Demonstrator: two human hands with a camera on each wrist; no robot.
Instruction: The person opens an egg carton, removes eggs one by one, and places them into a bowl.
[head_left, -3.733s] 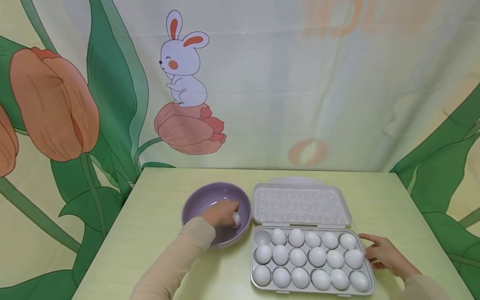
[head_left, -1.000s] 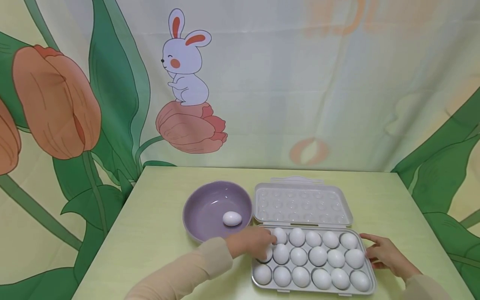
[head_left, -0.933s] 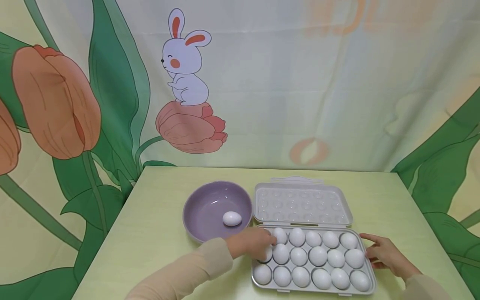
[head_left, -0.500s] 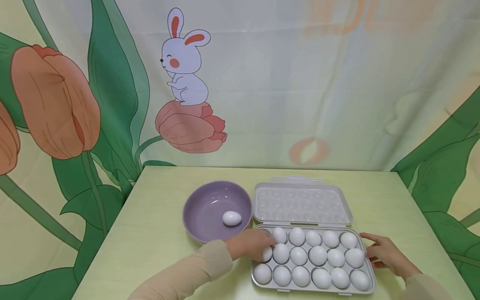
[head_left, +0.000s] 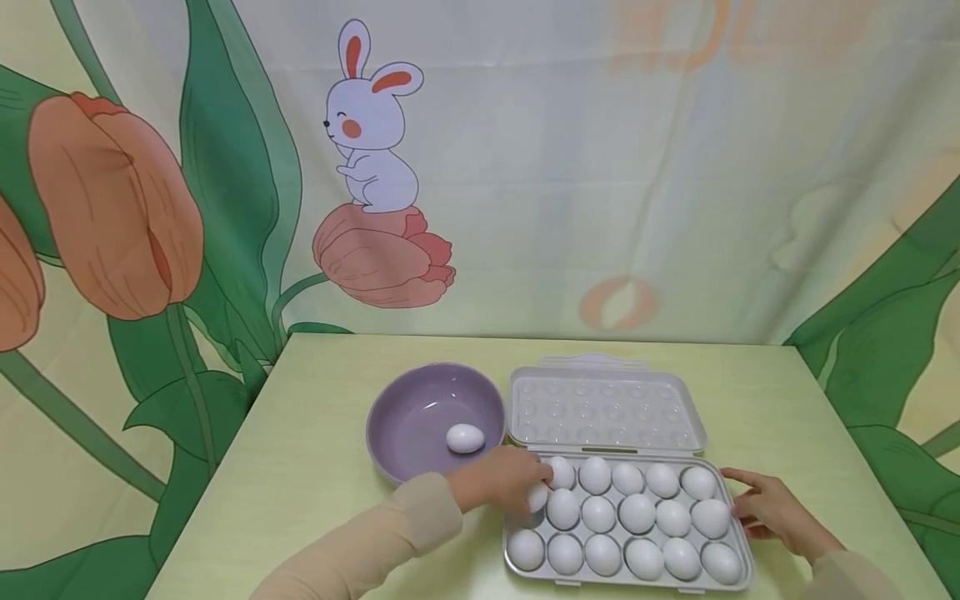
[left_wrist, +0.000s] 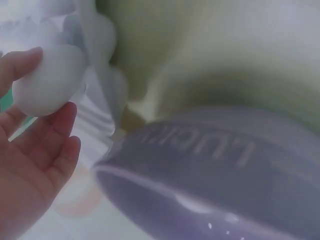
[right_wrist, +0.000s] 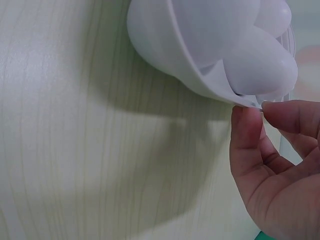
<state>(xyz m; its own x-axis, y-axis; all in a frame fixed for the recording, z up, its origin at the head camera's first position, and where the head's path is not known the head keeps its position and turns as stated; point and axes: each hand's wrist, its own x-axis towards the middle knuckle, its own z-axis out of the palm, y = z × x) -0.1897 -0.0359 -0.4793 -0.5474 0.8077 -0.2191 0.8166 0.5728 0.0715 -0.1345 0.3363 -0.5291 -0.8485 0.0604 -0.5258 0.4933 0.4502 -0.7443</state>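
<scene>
In the head view my left hand [head_left: 504, 481] is over the left end of the white egg tray [head_left: 626, 582], gripping a white egg [head_left: 537, 497] from the middle row. The left wrist view shows that egg [left_wrist: 52, 82] between thumb and fingertips, raised out of its cup. A purple bowl [head_left: 405, 417] stands beside this hand, with one egg [head_left: 465, 438] lying inside. At the tray's right end is my right hand [head_left: 772, 510]. The right wrist view has its thumb and finger pinching the tray's rim [right_wrist: 215, 94]. Several eggs fill the other visible cups.
The tray's clear lid [head_left: 607, 408] lies open behind it, joined along the back edge. Bowl and lid stand close together on the pale wooden table [head_left: 315, 392]. A printed curtain [head_left: 510, 167] hangs behind the table.
My left hand has released one egg in the bowl and moved right to the tray. It has now lifted another egg from the middle row. The right hand has stayed put.
</scene>
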